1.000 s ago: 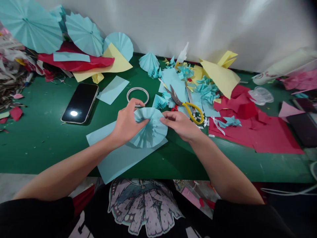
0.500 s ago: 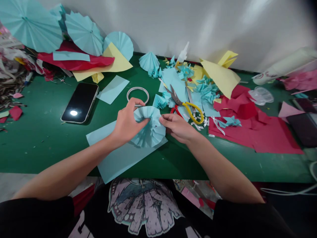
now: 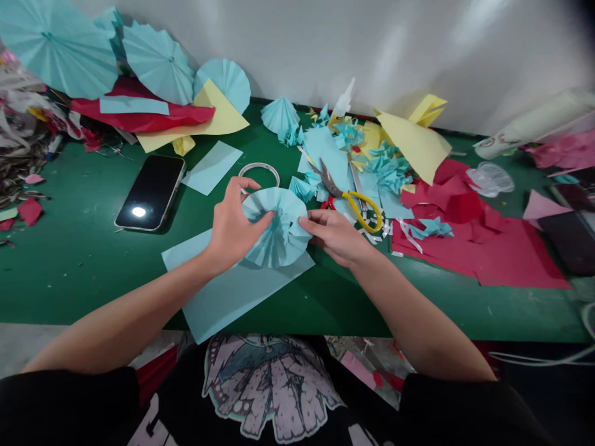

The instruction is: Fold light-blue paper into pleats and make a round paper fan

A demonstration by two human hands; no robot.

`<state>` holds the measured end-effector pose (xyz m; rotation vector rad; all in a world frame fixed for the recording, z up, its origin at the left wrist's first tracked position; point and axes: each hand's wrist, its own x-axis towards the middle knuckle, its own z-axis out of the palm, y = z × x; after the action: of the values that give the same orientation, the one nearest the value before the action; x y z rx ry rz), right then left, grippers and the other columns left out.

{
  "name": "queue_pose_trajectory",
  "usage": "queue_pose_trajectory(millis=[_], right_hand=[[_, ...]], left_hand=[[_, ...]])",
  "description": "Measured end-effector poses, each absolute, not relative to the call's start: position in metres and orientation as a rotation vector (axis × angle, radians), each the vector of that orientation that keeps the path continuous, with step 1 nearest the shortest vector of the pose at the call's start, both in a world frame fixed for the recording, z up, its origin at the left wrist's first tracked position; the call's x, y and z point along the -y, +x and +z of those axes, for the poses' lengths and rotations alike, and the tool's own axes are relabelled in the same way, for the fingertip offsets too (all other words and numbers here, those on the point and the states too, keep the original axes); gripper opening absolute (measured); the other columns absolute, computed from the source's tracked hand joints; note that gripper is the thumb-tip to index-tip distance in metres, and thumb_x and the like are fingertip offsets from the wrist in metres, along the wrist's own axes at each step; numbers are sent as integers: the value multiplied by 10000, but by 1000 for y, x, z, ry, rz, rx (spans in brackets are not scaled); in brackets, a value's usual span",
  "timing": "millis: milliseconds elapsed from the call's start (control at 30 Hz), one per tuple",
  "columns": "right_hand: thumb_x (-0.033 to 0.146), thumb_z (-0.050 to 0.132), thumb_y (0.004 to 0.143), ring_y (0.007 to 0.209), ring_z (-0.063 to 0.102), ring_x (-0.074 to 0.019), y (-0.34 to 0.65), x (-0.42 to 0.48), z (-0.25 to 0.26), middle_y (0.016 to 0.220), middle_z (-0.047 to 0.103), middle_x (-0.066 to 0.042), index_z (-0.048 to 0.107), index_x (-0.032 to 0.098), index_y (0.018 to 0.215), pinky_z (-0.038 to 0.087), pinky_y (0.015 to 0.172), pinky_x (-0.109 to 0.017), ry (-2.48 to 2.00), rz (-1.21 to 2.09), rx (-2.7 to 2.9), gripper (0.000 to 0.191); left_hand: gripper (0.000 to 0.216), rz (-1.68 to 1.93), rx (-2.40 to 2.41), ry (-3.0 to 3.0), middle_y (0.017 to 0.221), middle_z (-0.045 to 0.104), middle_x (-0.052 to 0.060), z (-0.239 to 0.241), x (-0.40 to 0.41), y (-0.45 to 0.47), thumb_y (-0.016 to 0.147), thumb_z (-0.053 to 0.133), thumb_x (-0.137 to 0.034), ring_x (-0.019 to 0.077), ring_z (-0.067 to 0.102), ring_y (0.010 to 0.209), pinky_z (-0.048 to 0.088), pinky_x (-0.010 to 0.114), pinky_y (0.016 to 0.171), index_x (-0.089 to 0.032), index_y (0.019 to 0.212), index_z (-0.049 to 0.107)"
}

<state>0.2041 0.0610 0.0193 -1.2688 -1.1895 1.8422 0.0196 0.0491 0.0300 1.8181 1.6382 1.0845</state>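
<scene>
Between my two hands is a round, pleated light-blue paper rosette [image 3: 277, 238], spread almost flat and facing up. My left hand [image 3: 236, 220] grips its left side, with the thumb pressed near the centre. My right hand [image 3: 335, 235] pinches the right rim between thumb and fingers; the fingertips beneath are hidden. A flat light-blue paper sheet [image 3: 227, 303] lies on the table under the rosette. Just beyond my left hand rests a roll of narrow tape [image 3: 274, 168], partly covered. Scissors with yellow handles [image 3: 357, 204] lie past my right hand.
A phone [image 3: 151, 193] lies on the green table to the left. Large blue paper rosettes [image 3: 158, 62] lean against the wall at the back left. Red paper [image 3: 511, 254], folded blue scraps [image 3: 388, 170] and yellow paper [image 3: 418, 145] cover the right side. A glue bottle [image 3: 343, 102] stands behind.
The rosette has opened flatter and rounder, moving slightly up and left. My left hand has shifted a little left, its thumb still near the centre. My right hand keeps its pinch.
</scene>
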Motion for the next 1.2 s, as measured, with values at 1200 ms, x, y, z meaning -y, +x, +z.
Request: queue_pose_trajectory(millis=[1200], right_hand=[[450,575,770,800,564,-170,215,-71,12,821,600,-35,580,195,854,457,725,-314,-1282,1259,1460,269]], left_hand=[[86,1113,-1172,957,760,574,3,21,-68,16,782,571,-226,116,576,677,490,253,560,-204,850,521]])
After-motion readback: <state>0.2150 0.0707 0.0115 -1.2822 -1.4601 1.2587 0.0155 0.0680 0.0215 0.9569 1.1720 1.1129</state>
